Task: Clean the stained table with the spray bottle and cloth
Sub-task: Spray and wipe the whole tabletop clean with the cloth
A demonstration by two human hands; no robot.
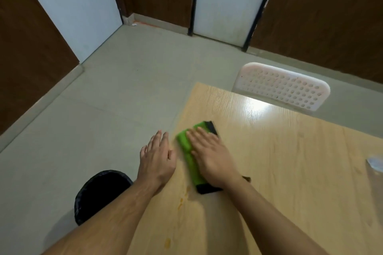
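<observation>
Currently right hand [211, 159] flat on cloth [189, 157] near the table's [290, 172] left edge.
Cloth: one, green with black ends, folded long. Orange stains [181, 201]: several small spots near the edge, towards the person. Right fingers straight, pressing cloth. Left hand [157, 157] open, fingers straight, at table edge, holding nothing.

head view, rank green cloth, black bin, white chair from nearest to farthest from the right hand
From the right hand:
1. green cloth: directly under the flat palm, on the table.
2. black bin: on the floor left of the table, below the left hand.
3. white chair: beyond the table's far edge, to the right.
</observation>
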